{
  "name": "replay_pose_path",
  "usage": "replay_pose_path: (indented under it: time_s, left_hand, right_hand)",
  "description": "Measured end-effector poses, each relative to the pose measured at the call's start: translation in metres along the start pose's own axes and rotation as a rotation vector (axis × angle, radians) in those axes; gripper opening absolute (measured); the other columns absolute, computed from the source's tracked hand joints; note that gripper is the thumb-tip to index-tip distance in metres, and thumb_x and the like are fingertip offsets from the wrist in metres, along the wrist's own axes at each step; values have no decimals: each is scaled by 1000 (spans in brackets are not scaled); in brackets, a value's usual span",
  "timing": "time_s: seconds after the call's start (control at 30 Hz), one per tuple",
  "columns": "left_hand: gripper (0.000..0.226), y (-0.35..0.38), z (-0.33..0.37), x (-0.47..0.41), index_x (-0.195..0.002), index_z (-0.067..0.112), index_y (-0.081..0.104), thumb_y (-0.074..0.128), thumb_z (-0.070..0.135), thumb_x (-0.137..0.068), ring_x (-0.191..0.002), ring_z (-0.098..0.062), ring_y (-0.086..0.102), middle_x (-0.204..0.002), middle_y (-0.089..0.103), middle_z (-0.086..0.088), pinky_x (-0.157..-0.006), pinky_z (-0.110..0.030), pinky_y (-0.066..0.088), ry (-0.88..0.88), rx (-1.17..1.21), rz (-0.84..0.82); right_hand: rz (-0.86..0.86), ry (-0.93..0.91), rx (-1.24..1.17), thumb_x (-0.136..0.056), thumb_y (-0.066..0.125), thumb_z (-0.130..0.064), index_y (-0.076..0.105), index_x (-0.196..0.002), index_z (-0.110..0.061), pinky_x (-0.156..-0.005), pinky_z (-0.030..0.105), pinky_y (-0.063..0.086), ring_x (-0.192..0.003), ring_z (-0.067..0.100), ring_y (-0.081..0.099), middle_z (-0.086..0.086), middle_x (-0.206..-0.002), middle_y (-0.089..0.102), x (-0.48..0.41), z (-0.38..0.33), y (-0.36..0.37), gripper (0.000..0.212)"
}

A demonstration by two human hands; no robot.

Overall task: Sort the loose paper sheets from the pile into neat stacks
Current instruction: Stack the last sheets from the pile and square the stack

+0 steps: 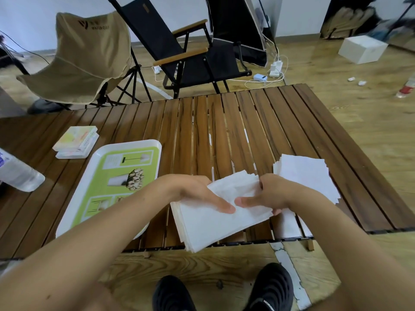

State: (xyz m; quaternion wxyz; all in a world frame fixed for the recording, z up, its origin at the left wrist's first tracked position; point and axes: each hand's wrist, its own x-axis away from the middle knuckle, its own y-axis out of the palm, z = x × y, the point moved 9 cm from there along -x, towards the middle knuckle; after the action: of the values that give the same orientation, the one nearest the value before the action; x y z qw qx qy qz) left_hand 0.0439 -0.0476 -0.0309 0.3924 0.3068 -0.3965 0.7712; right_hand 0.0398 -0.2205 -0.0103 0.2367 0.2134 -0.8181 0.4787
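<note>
Our left hand [197, 191] and right hand [271, 194], fingers [221, 205] clamped on a stack of sheets [213, 227], above the near edge of the surface [224, 131]; loose pile [310, 176] just right of our fingers; green tray [101, 187] to their left

Left hand [197, 194] and right hand [269, 196] gripping a white paper stack [215, 223] over the slatted wooden table [224, 131], loose sheet pile [307, 176] just right, green-and-white tray [98, 158] left, small booklets [76, 142] beyond, plastic bottle [18, 173] at left edge
</note>
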Motion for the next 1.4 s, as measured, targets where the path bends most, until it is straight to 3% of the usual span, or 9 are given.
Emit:
replay_pose_path:
  time_s: [0.13,0.3,0.43,0.6,0.8,1.03,1.17,1.27,1.4]
  left_hand:
    - [55,2,7,6,-117,24,69,80,60,-77,-91,-16,77,-103,78,4,-85,-33,62,59,-3,90]
    - [48,-1,17,30,-123,23,66,80,47,-84,-99,-23,76,-111,77,-1,-92,-44,61,152,29,15]
    - [45,-32,20,56,-125,24,65,80,40,-85,-99,-26,76,-111,77,-3,-89,-45,61,186,68,63]
    - [44,-71,-24,97,-125,18,63,74,32,-85,-109,-30,73,-116,76,-8,-98,-44,57,48,63,0]
    - [53,-124,-142,136,-131,30,60,80,28,-82,-112,-17,72,-122,75,4,-105,-39,51,-47,301,236]
    - [88,-121,-263,152,-139,29,58,97,45,-62,-120,-11,66,-128,71,11,-113,-41,44,-137,426,399]
    - [83,-119,-278,146,-136,33,60,95,52,-63,-118,-6,65,-126,71,18,-108,-34,47,-136,353,420]
    - [55,-124,-266,145,-115,37,69,90,54,-67,-100,3,68,-104,74,28,-87,-20,51,-109,190,406]
    - [79,-148,-275,133,-113,39,70,85,80,-47,-98,-2,69,-107,74,18,-87,-26,55,-88,-126,493]
  right_hand:
    - [-11,-84,-41,-69,82,-64,48,-133,-17,-95,34,53,-112,18,59,-2,-126,60,2,-1,-7,86]
    - [-254,-339,-444,-89,76,-25,59,-120,-29,-79,19,58,-95,2,70,-6,-111,71,28,-31,-4,35]
    - [-234,-383,-687,-89,75,-36,65,-128,-24,-102,42,55,-115,20,69,1,-122,72,23,-43,-5,42]
    - [-180,-400,-825,-89,73,-41,68,-120,-18,-86,28,57,-104,15,73,1,-109,76,18,-84,11,39]
    - [-178,-297,-970,-91,73,-40,65,-124,-14,-96,41,58,-108,22,71,3,-114,75,-11,-169,74,42]
    - [-152,-142,-805,-76,80,-51,65,-112,-3,-89,39,59,-95,23,70,3,-105,72,-49,-224,168,62]
    - [-170,-163,-662,-70,82,-48,46,-137,-10,-95,48,58,-110,29,67,9,-125,66,-31,-221,162,84]
    - [-101,-225,-642,-90,75,-31,54,-127,-14,-89,44,61,-97,22,74,6,-110,71,-13,-184,117,45]
    - [259,-191,-425,-93,71,-31,67,-103,-20,-90,34,59,-93,14,74,-4,-97,74,7,-77,5,16]
